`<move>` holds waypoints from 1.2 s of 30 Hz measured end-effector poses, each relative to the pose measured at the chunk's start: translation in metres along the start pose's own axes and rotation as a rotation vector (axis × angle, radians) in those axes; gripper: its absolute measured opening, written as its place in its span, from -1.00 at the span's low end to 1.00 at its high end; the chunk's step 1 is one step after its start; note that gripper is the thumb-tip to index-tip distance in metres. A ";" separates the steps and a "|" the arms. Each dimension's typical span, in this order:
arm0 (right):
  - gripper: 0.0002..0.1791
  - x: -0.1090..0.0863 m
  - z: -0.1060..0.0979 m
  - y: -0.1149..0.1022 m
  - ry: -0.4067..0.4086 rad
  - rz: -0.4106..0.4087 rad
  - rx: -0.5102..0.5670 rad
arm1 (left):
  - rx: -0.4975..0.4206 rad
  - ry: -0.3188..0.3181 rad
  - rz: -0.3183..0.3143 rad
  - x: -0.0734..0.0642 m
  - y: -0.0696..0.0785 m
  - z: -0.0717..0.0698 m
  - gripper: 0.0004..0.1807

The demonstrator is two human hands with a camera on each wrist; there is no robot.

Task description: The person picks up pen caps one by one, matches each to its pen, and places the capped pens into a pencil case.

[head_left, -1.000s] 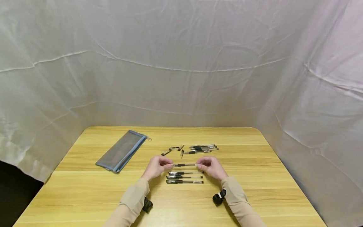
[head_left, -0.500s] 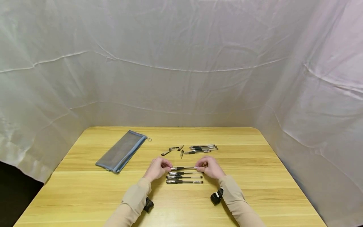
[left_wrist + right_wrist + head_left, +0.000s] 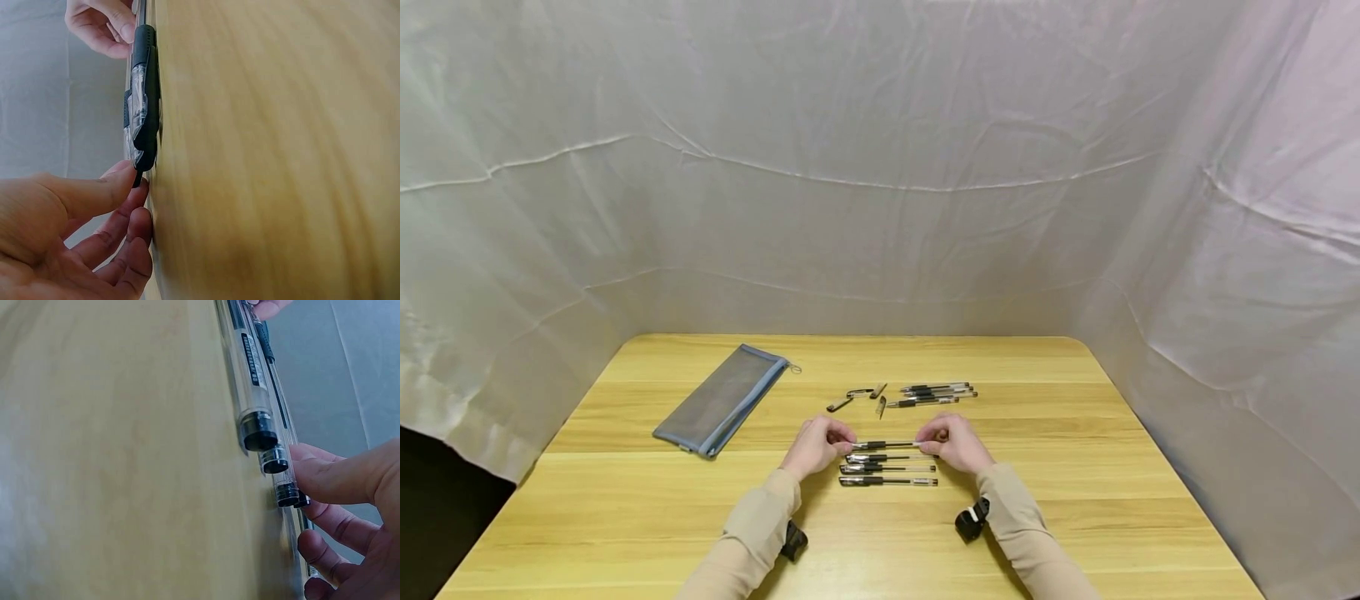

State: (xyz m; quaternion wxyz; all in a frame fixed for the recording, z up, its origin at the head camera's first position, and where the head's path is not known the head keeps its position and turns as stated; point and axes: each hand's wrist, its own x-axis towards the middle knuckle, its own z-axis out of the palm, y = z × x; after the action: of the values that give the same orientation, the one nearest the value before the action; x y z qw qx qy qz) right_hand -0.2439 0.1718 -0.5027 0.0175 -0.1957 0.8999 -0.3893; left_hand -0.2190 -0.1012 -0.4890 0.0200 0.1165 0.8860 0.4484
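A capped black gel pen point(image 3: 883, 444) lies crosswise between my two hands, at the far side of a row. My left hand point(image 3: 816, 446) pinches its cap end with thumb and finger. My right hand point(image 3: 958, 443) pinches the clear rear end. Three similar capped pens point(image 3: 880, 481) lie parallel on the near side, their caps to the left. In the left wrist view the caps point(image 3: 145, 112) overlap beside the left hand's thumb. Black end plugs point(image 3: 259, 431) line up near the right thumb in the right wrist view, where the held pen is partly hidden.
Beyond the hands lie several loose pen caps point(image 3: 859, 392) and, to their right, several uncapped pens point(image 3: 936, 390). A blue-edged mesh zip pouch point(image 3: 718, 400) lies at the left of the wooden table point(image 3: 587, 517). Pale cloth point(image 3: 880, 208) hangs behind and beside it.
Both hands have brought the pen toward my body, up to the row of three pens. Over the last half second they have hardly moved.
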 end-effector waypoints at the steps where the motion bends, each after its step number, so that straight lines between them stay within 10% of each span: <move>1: -0.90 0.000 0.000 0.000 -0.002 0.008 0.005 | -0.001 0.000 -0.002 0.000 0.000 0.000 -0.93; 25: -0.90 0.001 -0.001 -0.001 -0.010 0.085 0.052 | 0.012 -0.003 -0.020 0.002 -0.003 0.000 -0.92; 36: -0.81 0.017 -0.013 0.002 0.124 0.203 0.112 | -0.007 0.030 -0.114 0.002 -0.002 -0.002 -0.87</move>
State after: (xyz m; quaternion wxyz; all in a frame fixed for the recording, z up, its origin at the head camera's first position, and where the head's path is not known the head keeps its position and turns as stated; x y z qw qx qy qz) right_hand -0.2626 0.1760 -0.4925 0.0120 -0.0780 0.8912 -0.4467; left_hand -0.2214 -0.1033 -0.4889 0.0326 0.0588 0.8899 0.4512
